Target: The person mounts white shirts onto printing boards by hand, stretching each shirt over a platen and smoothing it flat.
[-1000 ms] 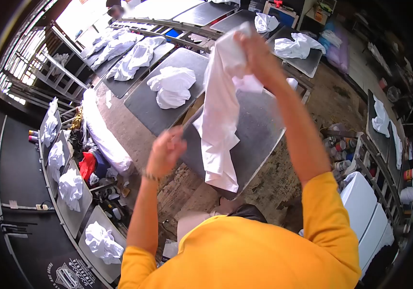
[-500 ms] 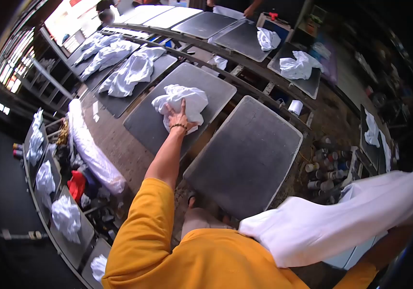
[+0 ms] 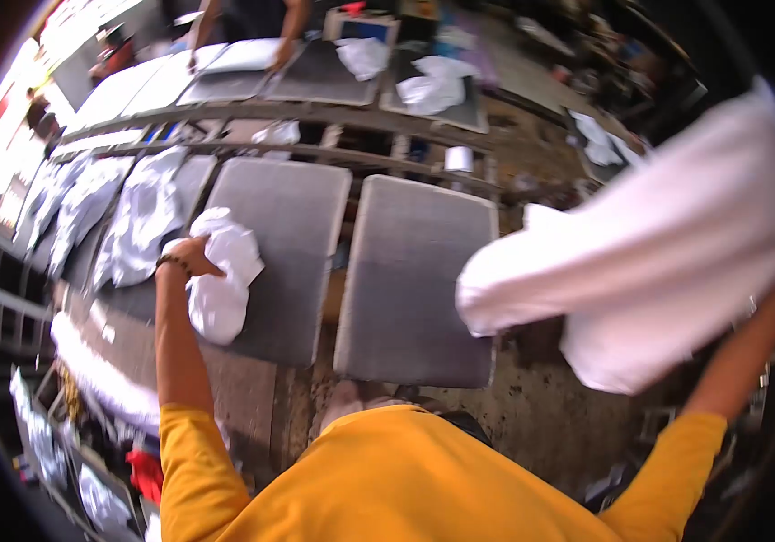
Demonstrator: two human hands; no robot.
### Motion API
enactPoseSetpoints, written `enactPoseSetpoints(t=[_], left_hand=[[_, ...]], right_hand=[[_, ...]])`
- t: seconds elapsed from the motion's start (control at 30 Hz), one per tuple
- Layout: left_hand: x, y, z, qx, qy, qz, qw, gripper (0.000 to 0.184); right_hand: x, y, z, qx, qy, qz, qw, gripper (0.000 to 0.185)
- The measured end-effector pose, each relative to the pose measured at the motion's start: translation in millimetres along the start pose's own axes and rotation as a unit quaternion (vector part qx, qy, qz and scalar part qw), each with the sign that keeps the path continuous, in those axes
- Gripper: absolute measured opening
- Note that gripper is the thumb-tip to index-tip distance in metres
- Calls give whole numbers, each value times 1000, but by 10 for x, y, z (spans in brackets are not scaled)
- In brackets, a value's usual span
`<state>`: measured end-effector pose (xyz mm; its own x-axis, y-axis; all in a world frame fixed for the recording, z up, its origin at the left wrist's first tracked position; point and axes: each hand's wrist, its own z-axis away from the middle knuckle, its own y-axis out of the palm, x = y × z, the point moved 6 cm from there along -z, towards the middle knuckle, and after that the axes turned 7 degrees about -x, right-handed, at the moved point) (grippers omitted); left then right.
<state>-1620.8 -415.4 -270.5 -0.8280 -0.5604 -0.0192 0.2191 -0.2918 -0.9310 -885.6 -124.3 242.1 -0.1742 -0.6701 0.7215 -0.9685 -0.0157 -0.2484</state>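
My left hand point(image 3: 192, 255) rests on a crumpled white cloth point(image 3: 226, 303), its thumb stretched apart from the fingers. This cloth lies on the left part of a dark flat board point(image 3: 288, 226). At the far right, a large white cloth point(image 3: 649, 235) hangs in the air from my raised right arm, blurred by motion. The right hand itself is mostly hidden by the cloth and the dark edge of the view, so its fingers do not show. Part of that cloth overlaps the right side of a second dark board point(image 3: 419, 280) in front of me.
More boards with white cloths point(image 3: 145, 217) stand in a row at left. Beyond a wooden rail point(image 3: 306, 149), another person's hands point(image 3: 283, 56) touch a white sheet point(image 3: 243, 56). A white roll point(image 3: 98, 370) and a red cloth point(image 3: 145, 474) lie at lower left.
The view has turned right. My right arm has lifted, and the white cloth with it has swung upward and spread out. My left hand stays on its cloth, now nearer its left edge.
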Motion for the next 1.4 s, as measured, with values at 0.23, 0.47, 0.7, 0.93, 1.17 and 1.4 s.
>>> enactPoseSetpoints(t=[0.23,0.47,0.7,0.93,1.17,1.4], left_hand=[[-3361,-2467,1748,-188,564,523,611,123],[-3888,-2682,2499,115,705,396,576,45],[-3490,-2407,1647,-151,501,360,772,57],[-2341,-4204,2217,-497,471,241,688,54],[-1684,-2909,3567,-529,294,171,778,46],[-2156,-129,3499,-49,345,412,842,26]], right_hand=[[932,1810,771,322,146,-201,914,47],[1250,1194,965,212,57,-178,959,31],[385,876,777,206,-82,367,903,59],[781,403,698,193,-172,205,944,60],[805,-519,2324,152,-346,439,815,31],[-818,491,4289,429,107,33,896,18]])
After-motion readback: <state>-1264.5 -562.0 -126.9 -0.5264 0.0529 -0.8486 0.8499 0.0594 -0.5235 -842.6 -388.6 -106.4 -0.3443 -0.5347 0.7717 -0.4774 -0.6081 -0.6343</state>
